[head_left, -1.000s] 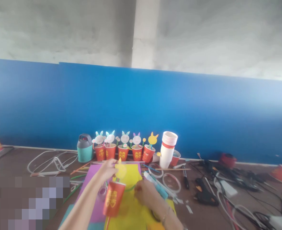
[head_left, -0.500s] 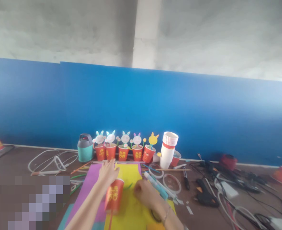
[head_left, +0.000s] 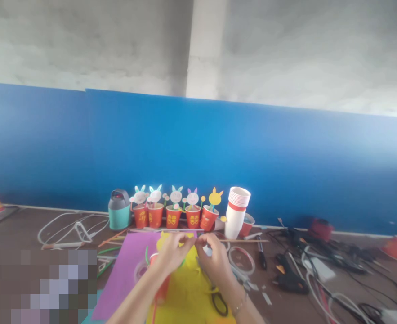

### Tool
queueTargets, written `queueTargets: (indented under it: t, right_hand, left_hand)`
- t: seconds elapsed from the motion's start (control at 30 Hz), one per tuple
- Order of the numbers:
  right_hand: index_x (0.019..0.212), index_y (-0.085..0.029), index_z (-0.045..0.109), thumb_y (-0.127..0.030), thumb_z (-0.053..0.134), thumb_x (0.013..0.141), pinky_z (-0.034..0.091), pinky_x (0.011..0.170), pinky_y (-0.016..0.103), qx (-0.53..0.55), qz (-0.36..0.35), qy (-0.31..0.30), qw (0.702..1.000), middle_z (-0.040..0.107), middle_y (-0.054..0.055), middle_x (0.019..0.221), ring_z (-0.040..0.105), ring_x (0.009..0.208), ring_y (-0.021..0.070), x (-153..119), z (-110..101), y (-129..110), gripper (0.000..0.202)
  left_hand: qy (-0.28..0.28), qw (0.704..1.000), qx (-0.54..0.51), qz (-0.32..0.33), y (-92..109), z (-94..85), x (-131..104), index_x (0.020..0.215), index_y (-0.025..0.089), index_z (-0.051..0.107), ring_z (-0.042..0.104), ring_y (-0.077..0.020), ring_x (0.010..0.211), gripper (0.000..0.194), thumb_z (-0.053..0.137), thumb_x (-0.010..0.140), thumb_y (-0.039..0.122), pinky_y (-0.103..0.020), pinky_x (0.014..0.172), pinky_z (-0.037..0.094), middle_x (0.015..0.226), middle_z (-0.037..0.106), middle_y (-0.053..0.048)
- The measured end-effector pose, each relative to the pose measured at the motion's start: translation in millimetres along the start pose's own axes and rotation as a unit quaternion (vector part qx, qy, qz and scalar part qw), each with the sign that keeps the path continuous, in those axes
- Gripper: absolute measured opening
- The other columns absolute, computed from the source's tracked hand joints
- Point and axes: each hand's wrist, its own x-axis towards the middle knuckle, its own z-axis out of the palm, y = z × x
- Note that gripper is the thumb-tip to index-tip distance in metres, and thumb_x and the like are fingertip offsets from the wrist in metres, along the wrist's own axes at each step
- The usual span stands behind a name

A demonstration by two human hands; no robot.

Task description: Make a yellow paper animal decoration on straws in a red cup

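Observation:
My left hand (head_left: 174,254) and my right hand (head_left: 213,254) meet above the coloured paper, thumbs and fingertips pinched close together. Whatever lies between the fingertips is too small to make out. Beneath my left forearm a red paper cup (head_left: 162,290) is partly hidden. Yellow paper (head_left: 185,301) lies over purple paper (head_left: 120,270). Black-handled scissors (head_left: 220,304) rest beside my right wrist. A roll of clear tape (head_left: 140,271) sits left of the cup, and a green strip (head_left: 147,254) sticks up near it.
Behind the paper stands a row of red cups (head_left: 173,217) with animal-face cutouts. Right of them are stacked white cups (head_left: 235,220), a tape ring (head_left: 242,261), a black marker (head_left: 261,254), a glue gun (head_left: 289,276) and tangled cables. A teal container (head_left: 119,213) stands left.
My left hand has moved right from beside the cup, and my right hand has risen to meet it. The scissors and tape roll on the paper show more now.

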Motion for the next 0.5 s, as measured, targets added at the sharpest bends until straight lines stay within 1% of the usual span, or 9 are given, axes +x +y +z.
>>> queueTargets:
  t: [0.07, 0.1, 0.17, 0.2, 0.23, 0.27, 0.33, 0.4, 0.5]
  right_hand:
    - [0.077, -0.019, 0.061, -0.029, 0.052, 0.085, 0.046, 0.073, 0.028, -0.024, -0.033, -0.012, 0.999, 0.066, 0.006, 0.082, 0.06, 0.081, 0.0201, 2, -6, -1, 0.014]
    - [0.083, -0.019, 0.062, -0.028, 0.052, 0.085, 0.046, 0.077, 0.028, -0.037, -0.025, -0.022, 0.999, 0.068, 0.007, 0.088, 0.062, 0.086, 0.0204, 4, -10, 1, 0.014]
    - [0.097, -0.018, 0.062, -0.024, 0.05, 0.086, 0.047, 0.081, 0.027, -0.097, 0.047, -0.052, 0.993, 0.07, 0.009, 0.1, 0.064, 0.092, 0.0197, 7, -20, 9, 0.018]
    - [0.097, -0.018, 0.063, -0.02, 0.048, 0.086, 0.047, 0.08, 0.026, -0.158, 0.106, -0.076, 0.979, 0.071, 0.008, 0.098, 0.065, 0.09, 0.019, 8, -25, 14, 0.019]
    - [0.093, -0.019, 0.064, -0.017, 0.046, 0.086, 0.047, 0.08, 0.026, -0.233, 0.159, -0.123, 0.951, 0.072, 0.007, 0.095, 0.066, 0.09, 0.0189, 8, -29, 20, 0.019]
    - [0.085, -0.017, 0.065, -0.015, 0.051, 0.082, 0.047, 0.076, 0.029, -0.263, 0.19, -0.142, 0.935, 0.073, 0.009, 0.088, 0.067, 0.085, 0.0224, 7, -33, 25, 0.015]
    - [0.082, -0.015, 0.067, -0.014, 0.063, 0.073, 0.047, 0.075, 0.035, -0.299, 0.217, -0.161, 0.915, 0.074, 0.016, 0.089, 0.067, 0.088, 0.0304, 3, -35, 35, 0.01]
    - [0.084, -0.013, 0.068, -0.011, 0.063, 0.072, 0.045, 0.08, 0.039, -0.325, 0.224, -0.161, 0.905, 0.073, 0.021, 0.096, 0.066, 0.097, 0.0353, -1, -33, 39, 0.013]
    - [0.084, -0.014, 0.068, -0.011, 0.062, 0.074, 0.043, 0.084, 0.04, -0.341, 0.225, -0.153, 0.9, 0.072, 0.022, 0.102, 0.063, 0.105, 0.0363, -4, -27, 39, 0.012]
  left_hand:
    - [0.002, 1.0, -0.022, -0.009, 0, 1.8, 1, 0.066, 0.017, 0.067, 0.063, -0.0192, 0.072, 0.028, 0.049, 0.079, 0.034, -0.024, 0.064, 0.043, 0.069, 0.069, -0.002]
    - [0.006, 1.0, -0.026, -0.012, -1, 2.0, 2, 0.067, 0.017, 0.067, 0.063, -0.0192, 0.072, 0.026, 0.048, 0.078, 0.032, -0.024, 0.065, 0.043, 0.07, 0.069, -0.002]
    - [0.015, 0.999, -0.03, -0.02, -4, 1.1, 4, 0.067, 0.016, 0.067, 0.063, -0.0192, 0.072, 0.024, 0.048, 0.076, 0.03, -0.025, 0.066, 0.043, 0.07, 0.069, -0.003]
    - [0.02, 0.999, -0.031, -0.024, -5, 0.2, 4, 0.067, 0.017, 0.067, 0.063, -0.0194, 0.073, 0.023, 0.049, 0.075, 0.03, -0.025, 0.065, 0.043, 0.07, 0.069, -0.003]
    - [0.025, 0.999, -0.033, -0.029, -7, -0.8, 5, 0.066, 0.017, 0.067, 0.063, -0.0195, 0.072, 0.023, 0.05, 0.074, 0.031, -0.025, 0.063, 0.043, 0.07, 0.069, -0.002]
    - [0.029, 0.998, -0.034, -0.035, -9, -1.6, 5, 0.066, 0.017, 0.067, 0.062, -0.0195, 0.071, 0.023, 0.051, 0.073, 0.032, -0.024, 0.062, 0.042, 0.07, 0.069, -0.002]
    - [0.034, 0.998, -0.038, -0.045, -11, -2.6, 5, 0.066, 0.018, 0.068, 0.062, -0.019, 0.068, 0.023, 0.053, 0.073, 0.034, -0.024, 0.058, 0.041, 0.068, 0.069, -0.001]
    - [0.038, 0.997, -0.041, -0.051, -13, -2.6, 6, 0.066, 0.018, 0.068, 0.061, -0.0184, 0.066, 0.024, 0.055, 0.073, 0.036, -0.024, 0.057, 0.041, 0.066, 0.069, 0.0]
    - [0.041, 0.997, -0.047, -0.051, -15, -2.0, 7, 0.067, 0.017, 0.069, 0.062, -0.0191, 0.067, 0.024, 0.056, 0.073, 0.036, -0.024, 0.057, 0.041, 0.065, 0.069, -0.001]
